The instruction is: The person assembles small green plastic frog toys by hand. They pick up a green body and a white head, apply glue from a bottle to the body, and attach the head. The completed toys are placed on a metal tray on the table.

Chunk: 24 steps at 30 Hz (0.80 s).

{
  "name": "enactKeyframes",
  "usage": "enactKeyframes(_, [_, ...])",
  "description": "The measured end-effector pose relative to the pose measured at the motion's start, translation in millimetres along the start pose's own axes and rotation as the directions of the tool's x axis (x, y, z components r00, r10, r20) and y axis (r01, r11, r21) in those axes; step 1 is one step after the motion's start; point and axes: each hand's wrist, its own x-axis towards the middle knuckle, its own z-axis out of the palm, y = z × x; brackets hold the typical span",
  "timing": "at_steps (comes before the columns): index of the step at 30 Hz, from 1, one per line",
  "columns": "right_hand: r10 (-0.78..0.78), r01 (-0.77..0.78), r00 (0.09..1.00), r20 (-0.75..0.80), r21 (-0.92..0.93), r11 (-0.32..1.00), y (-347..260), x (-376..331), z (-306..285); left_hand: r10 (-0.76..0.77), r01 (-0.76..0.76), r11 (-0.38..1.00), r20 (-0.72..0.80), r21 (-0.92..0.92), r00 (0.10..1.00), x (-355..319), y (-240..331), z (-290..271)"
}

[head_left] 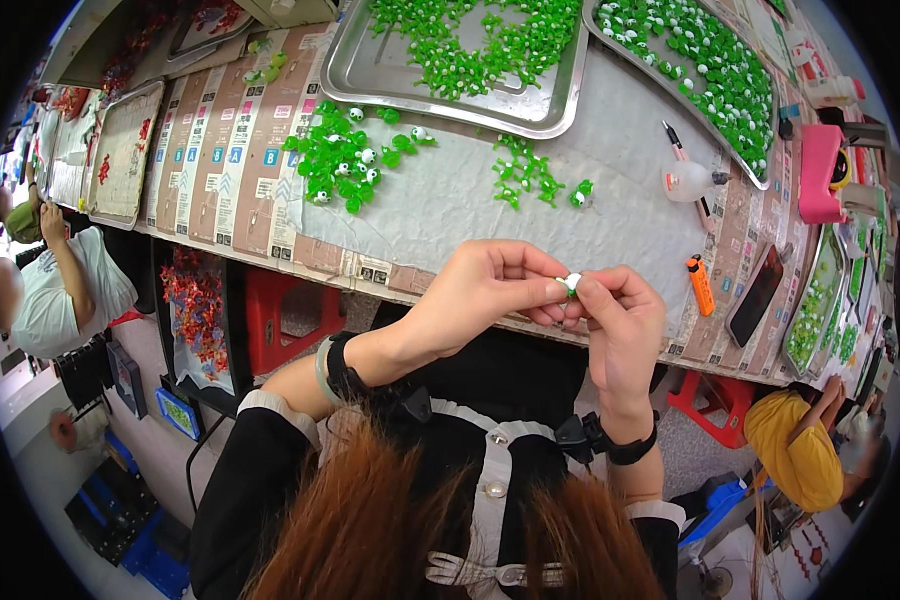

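Observation:
My left hand (485, 288) and my right hand (618, 318) meet at the fingertips just in front of the table edge. Both pinch one small white and green plastic piece (571, 284) between them. On the white sheet (610, 130) beyond lie a pile of green and white pieces (342, 160) at the left and a smaller cluster of green pieces (526, 175) at the middle. Two metal trays, one at the centre back (370, 70) and one at the right back (760, 180), hold several more green pieces.
An orange lighter (701, 284), a dark phone (755, 309), a small clear squeeze bottle (687, 180) and a pink tool (821, 175) lie at the right. Cardboard (220, 160) covers the table's left. Other people sit at far left (60, 290) and lower right (800, 450). Red stools stand under the table.

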Motion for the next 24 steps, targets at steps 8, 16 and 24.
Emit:
enactKeyframes(8, [0.035, -0.035, 0.999, -0.002, -0.014, 0.999, 0, 0, 2, -0.01, 0.01, 0.999, -0.012, -0.033, 1.0, 0, -3, -1])
enactKeyframes(16, [0.048, -0.047, 0.998, 0.033, -0.031, 0.998, 2, -2, 2, 0.056, -0.051, 0.995, -0.058, 0.086, 0.997, -5, 3, 5])
enactKeyframes(24, [-0.034, 0.038, 0.995, 0.094, -0.042, 0.998, -6, 4, -3, 0.136, -0.101, 0.966, -0.138, 0.236, 0.981, 12, -2, 11])
